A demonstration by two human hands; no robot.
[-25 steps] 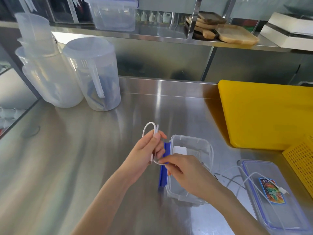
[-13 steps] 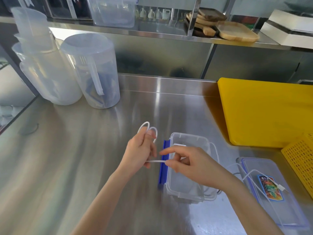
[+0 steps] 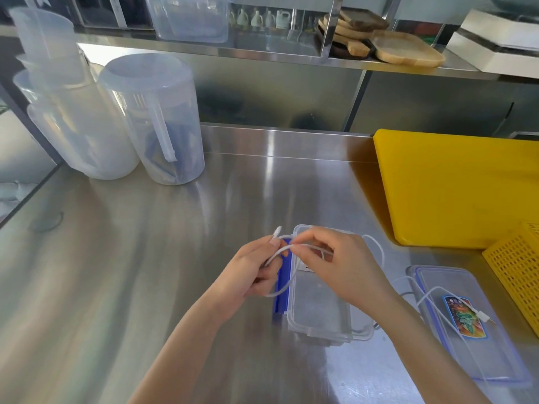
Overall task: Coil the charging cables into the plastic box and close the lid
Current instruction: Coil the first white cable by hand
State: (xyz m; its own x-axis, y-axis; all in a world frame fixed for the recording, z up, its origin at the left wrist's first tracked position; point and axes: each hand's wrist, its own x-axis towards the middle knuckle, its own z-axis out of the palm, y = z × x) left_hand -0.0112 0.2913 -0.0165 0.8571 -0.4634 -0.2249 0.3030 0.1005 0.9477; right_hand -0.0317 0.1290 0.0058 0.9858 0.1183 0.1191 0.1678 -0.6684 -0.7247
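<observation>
Hands (image 3: 294,263) now loop cable (image 3: 287,282) above box (image 3: 318,304)

lid (image 3: 478,339) right of box (image 3: 320,313), board (image 3: 460,188) behind

Hands: I count two, left hand (image 3: 250,272) and right hand (image 3: 335,263).
Clear boxes: one plastic box (image 3: 320,313).
Lids: one lid (image 3: 466,330), near right.
Pitchers: two, far left; nearer pitcher (image 3: 154,118).
Yellow boards: one cutting board (image 3: 460,188).

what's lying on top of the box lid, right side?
On the lid: a sticker and the white cable trailing across it, its plug resting on the sticker. Under the lid only steel counter shows through.
</observation>
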